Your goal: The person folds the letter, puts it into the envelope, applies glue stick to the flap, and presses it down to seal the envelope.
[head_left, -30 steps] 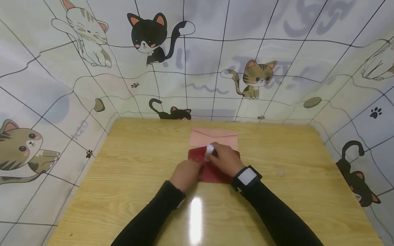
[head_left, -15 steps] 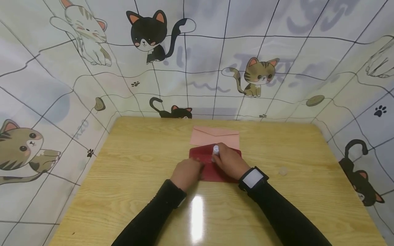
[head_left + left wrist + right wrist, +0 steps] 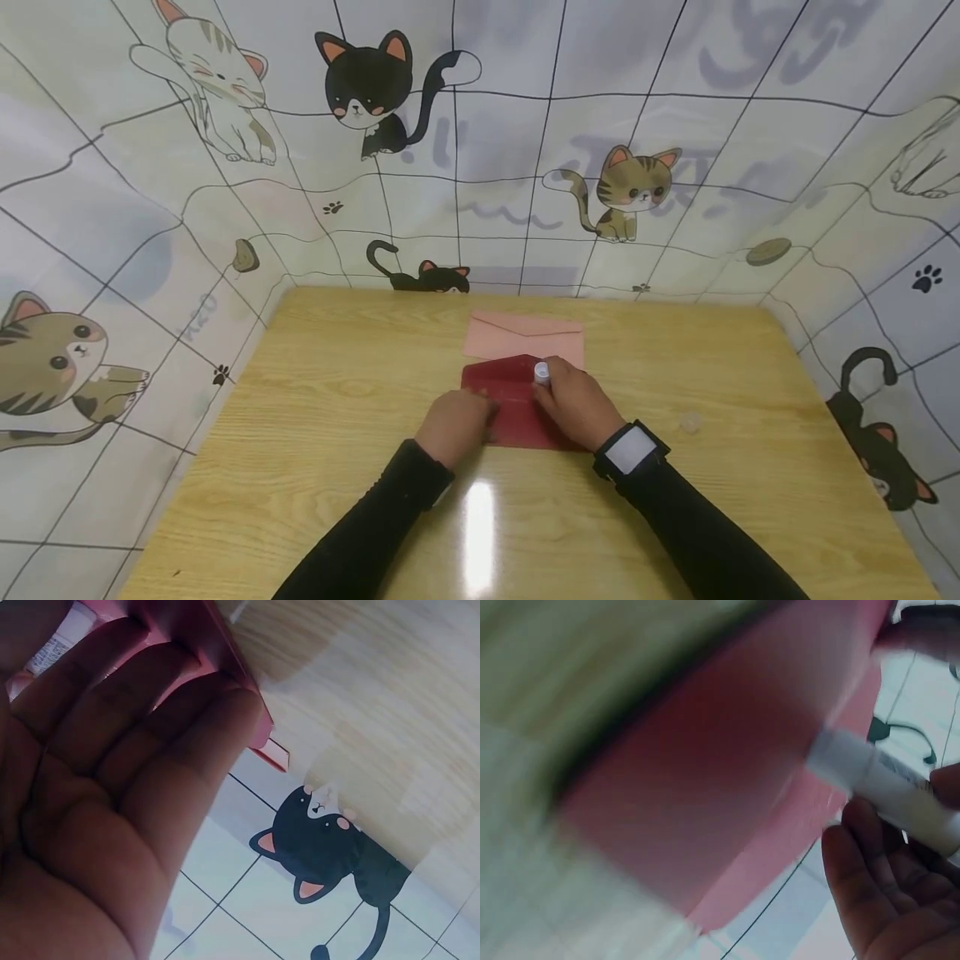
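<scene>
A red envelope (image 3: pixel 513 423) lies on the table with its flap opened away from the person. On its left side rest the fingertips of the left hand (image 3: pixel 456 423), the fingers lightly bent and side by side in the left wrist view. The right hand (image 3: pixel 583 407) pinches a white glue stick (image 3: pixel 900 787) between thumb and fingers. In the right wrist view the stick's end meets the envelope close to the flap fold. Part of the envelope's right side is hidden under the right hand.
Behind the red envelope lies a pink envelope (image 3: pixel 525 335), its lower edge partly overlapped. A small translucent round piece (image 3: pixel 690 422) sits on the wooden table (image 3: pixel 337 375) to the right. Cat-printed cloth walls (image 3: pixel 495 150) stand at the back and sides.
The right hand has slid to the right across the red envelope with the glue stick. The left hand has stayed in place on the envelope's left side.
</scene>
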